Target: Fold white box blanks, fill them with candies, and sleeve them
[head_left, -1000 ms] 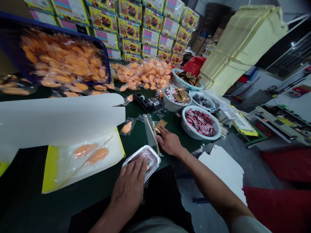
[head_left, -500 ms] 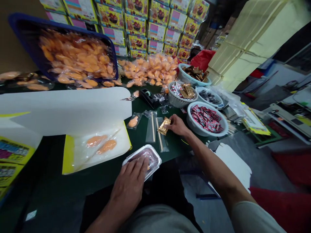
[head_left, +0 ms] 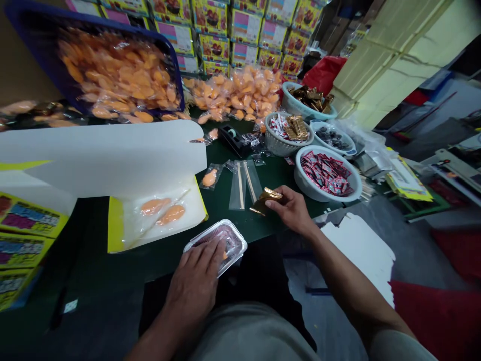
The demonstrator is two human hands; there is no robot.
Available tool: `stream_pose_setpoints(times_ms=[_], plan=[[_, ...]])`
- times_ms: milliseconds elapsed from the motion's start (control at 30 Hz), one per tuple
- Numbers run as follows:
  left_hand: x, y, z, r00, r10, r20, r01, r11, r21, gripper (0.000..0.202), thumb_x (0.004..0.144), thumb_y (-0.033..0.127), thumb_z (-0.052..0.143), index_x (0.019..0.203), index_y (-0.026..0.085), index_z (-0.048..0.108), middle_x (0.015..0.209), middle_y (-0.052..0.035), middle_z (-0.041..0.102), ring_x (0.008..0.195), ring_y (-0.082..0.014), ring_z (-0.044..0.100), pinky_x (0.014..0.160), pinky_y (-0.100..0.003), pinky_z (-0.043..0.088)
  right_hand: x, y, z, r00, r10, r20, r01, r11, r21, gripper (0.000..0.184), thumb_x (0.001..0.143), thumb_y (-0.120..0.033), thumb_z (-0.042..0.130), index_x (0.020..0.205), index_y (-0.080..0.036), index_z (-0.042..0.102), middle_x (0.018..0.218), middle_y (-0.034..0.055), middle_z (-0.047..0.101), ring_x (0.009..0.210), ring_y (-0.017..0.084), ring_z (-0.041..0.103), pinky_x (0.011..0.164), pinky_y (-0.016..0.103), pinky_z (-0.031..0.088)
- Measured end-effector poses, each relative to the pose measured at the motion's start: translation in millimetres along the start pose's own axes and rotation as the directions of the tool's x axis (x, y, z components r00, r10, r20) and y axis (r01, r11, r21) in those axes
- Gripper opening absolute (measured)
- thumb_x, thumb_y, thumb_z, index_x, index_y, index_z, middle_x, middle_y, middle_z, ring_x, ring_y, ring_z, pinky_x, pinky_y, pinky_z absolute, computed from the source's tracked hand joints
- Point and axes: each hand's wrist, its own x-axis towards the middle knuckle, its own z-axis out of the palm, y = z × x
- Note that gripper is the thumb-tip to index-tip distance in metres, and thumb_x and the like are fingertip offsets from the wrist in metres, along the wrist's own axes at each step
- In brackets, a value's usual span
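Note:
My left hand (head_left: 199, 273) lies over a rectangular foil tray (head_left: 239, 240), its fingers closed over the near left rim and its thumb out of sight. Inside the tray, dark reddish wrapped contents and a bit of orange show past the fingertips. Thumb and fingers of my right hand (head_left: 295, 206) pinch a shiny gold sachet (head_left: 261, 201) above the table's front edge. Just beyond it lie two clear sleeves with wooden sticks (head_left: 241, 185). A bagged orange spoon-shaped piece (head_left: 210, 177) is to their left. An open white-and-yellow box (head_left: 130, 238) holds two more orange pieces in clear wrap.
Bowls of pink-black sachets (head_left: 326, 173), white and gold sachets (head_left: 287, 129), brown-gold sachets (head_left: 311, 98) and dark packets (head_left: 332, 138) stand at right. Behind are a black tape dispenser (head_left: 233, 140), a heap of bagged orange pieces (head_left: 238, 93), a blue basket (head_left: 179, 82) and stacked printed boxes (head_left: 214, 47).
My right hand has drawn the gold sachet nearer to me, off the stick sleeves, and turned it. My left hand stays on the foil tray. The view has shifted slightly.

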Motion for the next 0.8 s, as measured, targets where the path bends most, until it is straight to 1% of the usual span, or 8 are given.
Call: stream_pose_setpoints(times_ms=[133, 267, 333, 433, 500, 600, 700, 800], plan=[[3, 3, -1.0, 1.000, -0.024, 0.010, 0.024, 1.000, 0.020, 0.066, 0.087, 0.006, 0.058, 0.152, 0.008, 0.053, 0.150, -0.0166, 0.064, 0.128, -0.0322, 0.058, 0.107, -0.048, 0.044, 21, -21, 46, 0.989, -0.145, -0.036, 0.142, 0.988, -0.063, 0.028, 0.090, -0.047, 0.076, 0.093, -0.022, 0.066, 0.081, -0.0021, 0.065, 0.073, 0.015, 0.055, 0.069, 0.026, 0.041], [7, 6, -2.7, 0.999, -0.042, 0.019, 0.041, 0.999, 0.028, 0.065, 0.088, 0.006, 0.057, 0.153, 0.008, 0.053, 0.149, -0.0162, 0.065, 0.128, -0.0311, 0.059, 0.106, -0.047, 0.046, 32, -29, 81, 0.989, -0.146, 0.014, 0.146, 0.980, -0.136, 0.025, 0.089, -0.044, 0.071, 0.087, -0.021, 0.064, 0.077, -0.0027, 0.064, 0.071, 0.014, 0.055, 0.067, 0.026, 0.038], [11, 7, -2.3, 0.998, -0.051, 0.042, 0.050, 0.998, 0.026, 0.067, 0.090, 0.005, 0.056, 0.156, 0.009, 0.050, 0.151, -0.0159, 0.064, 0.129, -0.0302, 0.060, 0.109, -0.046, 0.046, 33, -22, 76, 0.993, -0.116, -0.011, 0.111, 0.969, -0.220, 0.022, 0.087, -0.042, 0.070, 0.087, -0.020, 0.066, 0.077, -0.0021, 0.066, 0.070, 0.015, 0.056, 0.067, 0.027, 0.038], [20, 7, 1.0, 0.997, -0.039, 0.071, 0.039, 0.999, 0.002, 0.062, 0.094, 0.006, 0.054, 0.156, 0.011, 0.052, 0.152, -0.0150, 0.063, 0.133, -0.0298, 0.059, 0.115, -0.047, 0.043, 30, -7, 42, 0.992, -0.049, -0.118, 0.015, 0.964, -0.267, 0.023, 0.084, -0.043, 0.073, 0.086, -0.021, 0.065, 0.075, -0.0009, 0.065, 0.068, 0.015, 0.055, 0.065, 0.027, 0.041], [26, 7, 3.7, 0.998, -0.022, 0.066, 0.022, 1.000, -0.007, 0.056, 0.096, 0.006, 0.052, 0.152, 0.013, 0.058, 0.155, -0.0142, 0.061, 0.139, -0.0310, 0.056, 0.117, -0.048, 0.042, 24, -2, 16, 0.987, 0.044, -0.153, -0.065, 0.989, -0.136, 0.030, 0.081, -0.047, 0.077, 0.089, -0.021, 0.064, 0.076, 0.0002, 0.065, 0.067, 0.016, 0.056, 0.060, 0.028, 0.045], [36, 6, 7.6, 0.999, -0.024, 0.048, 0.023, 1.000, 0.019, 0.053, 0.097, 0.005, 0.051, 0.148, 0.015, 0.062, 0.157, -0.0159, 0.059, 0.143, -0.0344, 0.053, 0.116, -0.051, 0.043, 8, -9, -9, 0.976, 0.162, -0.144, -0.136, 0.976, 0.170, 0.051, 0.076, -0.052, 0.085, 0.112, -0.022, 0.064, 0.088, 0.0019, 0.071, 0.069, 0.018, 0.065, 0.055, 0.029, 0.053], [41, 2, 13.3, 0.999, -0.010, 0.048, 0.008, 0.999, 0.046, 0.054, 0.096, 0.004, 0.049, 0.148, 0.013, 0.061, 0.149, -0.0170, 0.064, 0.138, -0.0344, 0.058, 0.116, -0.051, 0.043, -11, -23, -10, 0.979, 0.190, -0.075, -0.153, 0.926, 0.344, 0.059, 0.077, -0.052, 0.087, 0.122, -0.023, 0.063, 0.097, 0.0028, 0.074, 0.071, 0.018, 0.071, 0.055, 0.029, 0.059], [41, 0, 17.5, 0.999, 0.020, 0.031, -0.021, 0.998, 0.055, 0.056, 0.096, 0.003, 0.047, 0.151, 0.007, 0.056, 0.149, -0.0186, 0.064, 0.140, -0.0341, 0.057, 0.120, -0.052, 0.039, -24, -34, -2, 0.976, 0.212, 0.049, -0.211, 0.864, 0.456, 0.043, 0.082, -0.053, 0.084, 0.107, -0.021, 0.069, 0.095, 0.0032, 0.075, 0.072, 0.017, 0.073, 0.058, 0.027, 0.062]])
